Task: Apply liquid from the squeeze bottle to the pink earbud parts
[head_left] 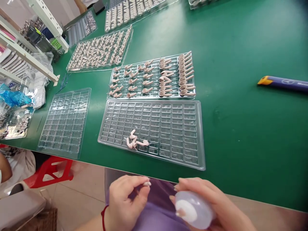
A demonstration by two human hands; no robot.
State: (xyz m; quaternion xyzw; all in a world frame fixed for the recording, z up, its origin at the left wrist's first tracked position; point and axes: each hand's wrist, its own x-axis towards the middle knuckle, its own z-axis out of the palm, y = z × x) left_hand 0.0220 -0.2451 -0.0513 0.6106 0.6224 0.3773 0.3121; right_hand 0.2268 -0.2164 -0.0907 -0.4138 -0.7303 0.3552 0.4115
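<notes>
Below the table's front edge, my left hand (pixel 127 199) pinches a small whitish piece (pixel 147 183) between thumb and forefinger; its kind is mostly hidden. To its right, my right hand (pixel 216 199) is wrapped round a translucent, rounded plastic squeeze bottle (pixel 202 213), somewhat blurred. The two hands are apart. Just beyond them lies a clear plastic tray (pixel 178 128) of small pockets, with several pale earbud shells (pixel 144 143) heaped near its front. Behind it, a second clear tray (pixel 154 97) carries rows of pale earbud shells with their hollow sides showing.
An unfilled clear tray (pixel 64 122) lies at left on the green table (pixel 240 144). Farther back stands a tray crowded with earbud pieces (pixel 101 49). A dark blue, yellow-tipped object (pixel 284 81) lies at right. White shelf posts (pixel 45 19) and a red stool (pixel 54 171) are at left, beside a person's arm (pixel 4 168).
</notes>
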